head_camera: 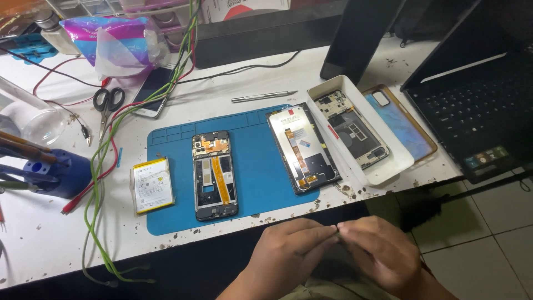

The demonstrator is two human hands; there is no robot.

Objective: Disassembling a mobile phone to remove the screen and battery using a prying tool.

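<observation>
My left hand [288, 247] and my right hand [377, 250] meet fingertip to fingertip below the table's front edge, pinched together around something too small to see. On the blue work mat [261, 178] lies an opened phone frame [215, 175] with an orange ribbon cable. To its right a phone screen assembly [302, 147] lies back side up. A yellow-white battery [151, 185] rests off the mat's left edge. Both hands are apart from these parts, nearer to me.
A white tray [388, 172] holds a phone board assembly [351, 129]; a blue phone back cover [405, 130] and a black laptop [477, 105] lie right. Metal tweezers [264, 96], scissors [107, 103], green and red wires [102, 161], a blue tool holder [55, 172] stand around.
</observation>
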